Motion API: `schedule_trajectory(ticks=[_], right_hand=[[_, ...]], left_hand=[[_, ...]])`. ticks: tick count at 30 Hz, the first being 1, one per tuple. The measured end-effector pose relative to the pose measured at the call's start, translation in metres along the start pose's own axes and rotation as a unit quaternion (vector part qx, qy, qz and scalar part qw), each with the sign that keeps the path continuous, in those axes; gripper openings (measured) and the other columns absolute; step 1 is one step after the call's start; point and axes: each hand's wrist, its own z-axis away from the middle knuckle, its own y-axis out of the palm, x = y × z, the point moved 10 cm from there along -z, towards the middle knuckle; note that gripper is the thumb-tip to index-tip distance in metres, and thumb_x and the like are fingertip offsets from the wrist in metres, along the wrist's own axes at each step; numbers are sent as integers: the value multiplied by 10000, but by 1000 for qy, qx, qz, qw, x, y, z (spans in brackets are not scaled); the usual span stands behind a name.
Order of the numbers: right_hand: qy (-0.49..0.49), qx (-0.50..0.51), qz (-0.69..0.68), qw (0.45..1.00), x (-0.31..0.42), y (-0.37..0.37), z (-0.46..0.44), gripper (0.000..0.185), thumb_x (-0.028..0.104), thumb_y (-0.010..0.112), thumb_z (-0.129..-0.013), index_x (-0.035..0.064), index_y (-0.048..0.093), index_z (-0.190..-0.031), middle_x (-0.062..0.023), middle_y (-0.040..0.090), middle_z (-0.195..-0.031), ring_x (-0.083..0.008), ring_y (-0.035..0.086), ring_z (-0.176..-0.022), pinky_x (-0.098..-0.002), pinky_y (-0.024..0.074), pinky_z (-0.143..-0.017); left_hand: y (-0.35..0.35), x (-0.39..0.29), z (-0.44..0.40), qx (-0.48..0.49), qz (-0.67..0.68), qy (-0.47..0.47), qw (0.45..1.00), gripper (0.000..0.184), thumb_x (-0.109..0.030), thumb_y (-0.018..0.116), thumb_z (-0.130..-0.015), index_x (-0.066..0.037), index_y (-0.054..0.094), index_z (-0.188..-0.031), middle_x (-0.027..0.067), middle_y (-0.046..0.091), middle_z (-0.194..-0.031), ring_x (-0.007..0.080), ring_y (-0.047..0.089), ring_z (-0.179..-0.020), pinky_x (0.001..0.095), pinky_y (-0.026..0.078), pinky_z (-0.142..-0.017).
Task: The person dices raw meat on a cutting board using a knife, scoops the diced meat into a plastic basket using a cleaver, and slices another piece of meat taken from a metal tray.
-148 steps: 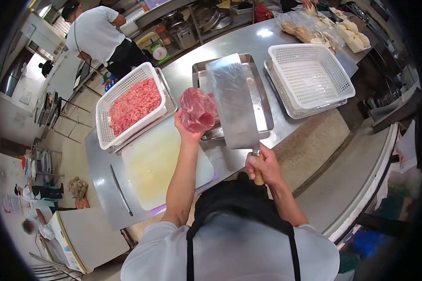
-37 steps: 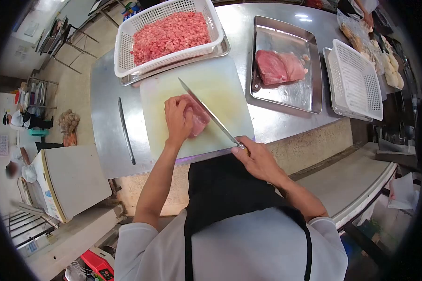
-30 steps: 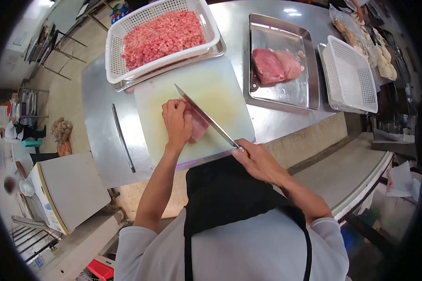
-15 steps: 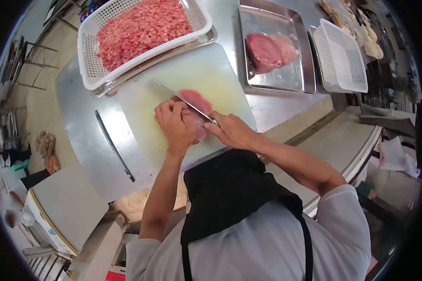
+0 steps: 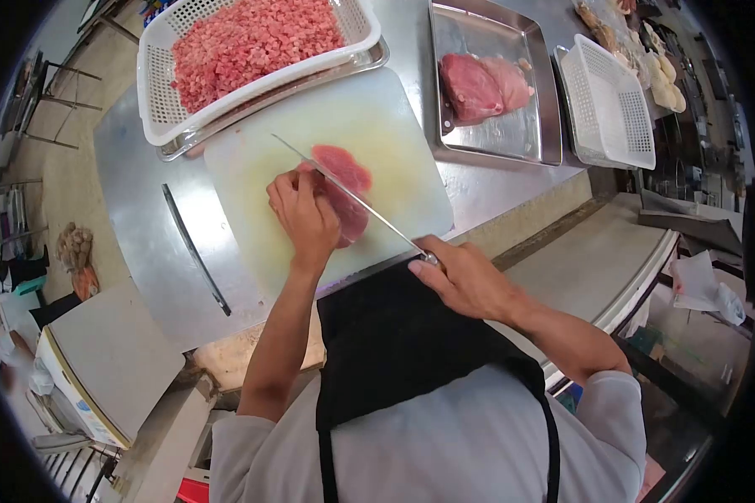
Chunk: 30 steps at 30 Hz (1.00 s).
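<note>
A piece of raw meat [image 5: 350, 220] lies on the pale cutting board [image 5: 403, 126]. My left hand [image 5: 304, 214] presses on its left side, fingers curled against it. My right hand [image 5: 465, 277] grips the handle of a long knife [image 5: 386, 223]. The blade runs diagonally across the meat, its tip pointing to the upper left past my left fingertips. On the far side of the blade sits a flat slice of meat [image 5: 341, 166]; whether it is fully separated I cannot tell.
Beyond the board stands a white basket [image 5: 149, 101] of diced meat. A metal tray [image 5: 495, 147] with larger meat pieces is at the right, beside another white basket [image 5: 604, 109]. A dark thin rod-like object [image 5: 195, 249] lies on the steel table [image 5: 143, 210] at the left.
My right hand has drawn the knife back toward my body and to the right, so more blade shows on the near side. My left hand stays on the meat.
</note>
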Motion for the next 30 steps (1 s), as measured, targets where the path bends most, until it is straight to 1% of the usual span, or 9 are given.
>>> schedule_trajectory(ticks=[3,6,9,12,14,18,19,22,30], right_hand=[[58,36,-10,998,-4,-1,6,386,329,556,-1065,-27,583,-1211,-316,645,-788,-540,639,-825,-579,488,-752],[66,50,-1,997,12,-13,4,383,320,555,-1069,-39,572,-1200,-323,639,-785,-548,630,-815,-581,484,-758],[77,49,7,996,26,-17,13,375,320,554,-1069,-43,565,-1163,-326,634,-779,-554,625,-815,-588,476,-765],[79,43,36,995,21,-13,10,362,319,556,-1068,-38,562,-1127,-324,632,-772,-558,620,-814,-603,465,-768],[72,38,54,995,25,-10,10,349,314,561,-1064,-32,563,-1113,-319,632,-767,-557,618,-812,-612,458,-766],[72,21,58,996,35,-8,4,307,284,579,-1053,-20,566,-1094,-304,631,-737,-557,610,-769,-613,459,-725],[66,13,67,995,35,-6,-1,300,278,580,-1052,-19,567,-1095,-299,632,-730,-556,608,-754,-610,462,-713],[69,11,66,995,32,4,-11,278,261,584,-1047,-12,571,-1096,-282,633,-704,-546,610,-710,-606,469,-683],[-9,-35,104,994,1,24,-62,274,246,610,-1023,4,577,-1147,-271,630,-684,-500,647,-707,-584,498,-672]], left_hand=[[2,3,0,9,-21,-3,1000,208,-15,529,-850,42,601,-1036,192,547,-1039,373,502,-1018,468,419,-941],[-7,19,-7,0,102,-53,993,145,-2,539,-878,34,591,-1009,194,549,-1036,343,539,-1009,429,447,-931],[-58,-4,-62,-99,142,-13,985,93,42,552,-864,13,586,-946,184,596,-985,358,577,-909,454,465,-840],[-38,-39,-115,49,179,84,979,106,-46,538,-914,5,617,-964,185,672,-912,366,656,-837,480,509,-770],[8,-50,-122,244,15,96,965,203,-141,537,-926,-2,675,-982,187,711,-876,377,696,-825,502,535,-773],[63,-28,-99,497,-152,99,849,369,-309,543,-911,-26,768,-981,206,754,-896,408,731,-860,509,567,-831],[64,-23,-102,502,-145,70,850,359,-322,590,-864,-23,786,-896,226,758,-939,405,737,-889,496,571,-849],[65,-9,-109,441,-147,90,881,272,-298,603,-822,-68,748,-811,207,724,-819,413,703,-839,504,544,-790],[68,31,-127,391,-153,70,905,347,-323,625,-817,-13,770,-874,249,737,-871,429,728,-827,515,575,-801]])
